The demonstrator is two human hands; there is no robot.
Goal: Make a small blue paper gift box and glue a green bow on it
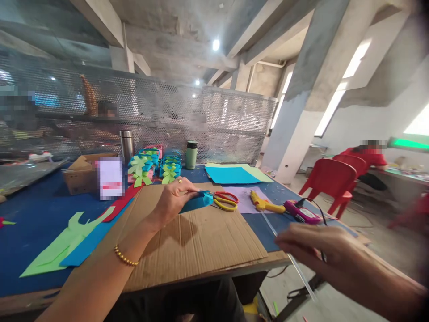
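My left hand [176, 199], wearing a ring and a beaded bracelet, is closed on a curved piece of blue paper [197, 202] above the cardboard sheet [214, 246]. Just beyond the paper lie scissors [226, 201] with red and yellow handles. At the right, my right hand [311, 246] is blurred by motion at the table's front edge. Its fingers cover part of a long clear glue stick [301, 273], which runs back to the yellow glue gun [264, 205]. Whether they grip the stick cannot be made out.
Green paper [63, 250] and blue strips lie left of the cardboard. Paper baskets with green bows [169, 170], a steel flask [127, 145], a green cup [191, 155] and a box [82, 174] stand behind. A purple device [301, 212] with a cable sits right. A person occupies another table.
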